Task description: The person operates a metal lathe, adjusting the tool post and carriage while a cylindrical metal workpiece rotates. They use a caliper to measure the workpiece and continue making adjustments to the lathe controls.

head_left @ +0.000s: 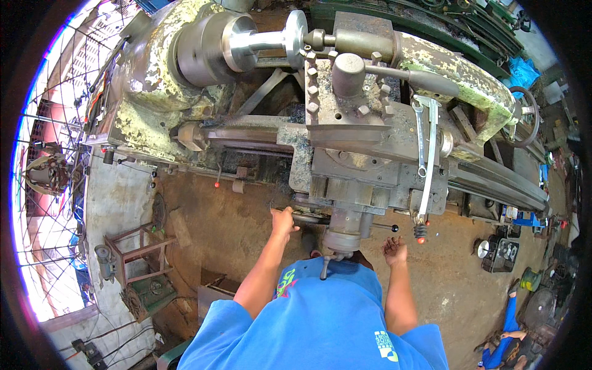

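My left hand is closed on the left end of a dark handwheel at the front of a metal lathe. Fingers loosely curled and apart, my right hand holds nothing, just below a lever's black knob. A shiny spool-shaped metal workpiece sits between the chuck and the pointed tailstock centre. Above my hands stands the square tool post with its several bolts and long clamp handle. A cross-slide crank hangs close to my blue shirt.
A combination wrench and a caliper-like steel tool lie on the carriage's right side. At left is a rusty metal frame stand. Another person is low at the far right, near a black crate.
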`<state>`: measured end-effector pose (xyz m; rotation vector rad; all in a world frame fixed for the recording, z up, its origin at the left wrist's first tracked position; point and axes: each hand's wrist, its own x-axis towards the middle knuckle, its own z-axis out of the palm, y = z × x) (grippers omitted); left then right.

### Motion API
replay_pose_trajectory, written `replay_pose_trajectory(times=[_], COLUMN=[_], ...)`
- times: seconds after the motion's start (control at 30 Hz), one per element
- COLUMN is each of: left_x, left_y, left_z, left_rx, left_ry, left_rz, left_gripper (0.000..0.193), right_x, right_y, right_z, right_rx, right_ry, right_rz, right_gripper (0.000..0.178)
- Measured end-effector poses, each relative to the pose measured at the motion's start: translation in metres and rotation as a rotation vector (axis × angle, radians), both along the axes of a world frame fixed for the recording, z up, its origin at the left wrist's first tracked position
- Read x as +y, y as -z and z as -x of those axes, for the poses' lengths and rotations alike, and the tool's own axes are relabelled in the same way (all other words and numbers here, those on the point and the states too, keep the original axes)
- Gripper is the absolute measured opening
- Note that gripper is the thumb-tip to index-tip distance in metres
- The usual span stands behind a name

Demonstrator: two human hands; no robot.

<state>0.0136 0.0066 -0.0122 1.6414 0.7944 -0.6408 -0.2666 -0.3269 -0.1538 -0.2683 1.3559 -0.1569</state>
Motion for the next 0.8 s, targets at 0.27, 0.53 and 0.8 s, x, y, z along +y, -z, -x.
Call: replay_pose_trajectory(times=[0.27,0.53,0.8], left_x=[0.003,0.000,0.007], left_y=[-0.002,-0.004,0.002], left_z=[-0.002,-0.001,-0.004], left_rx=[0.067,0.040,0.051], left_ry=[-0.009,-0.010,0.019], left_rz=[0.040,0.042,0.063], left_gripper=[0.046,0.040,0.038], right_x=[0.036,0.033,0.040], right_y=[-0.015,-0.019,-0.030], right_z=[-0.008,-0.016,-0.023], right_rx=[-0.084,-0.134,-0.097], right_ry=[-0.211,-0.206,-0.293], right_rz=[-0.007,-0.003,0.001], right_gripper=[0.029,0.029,0.029])
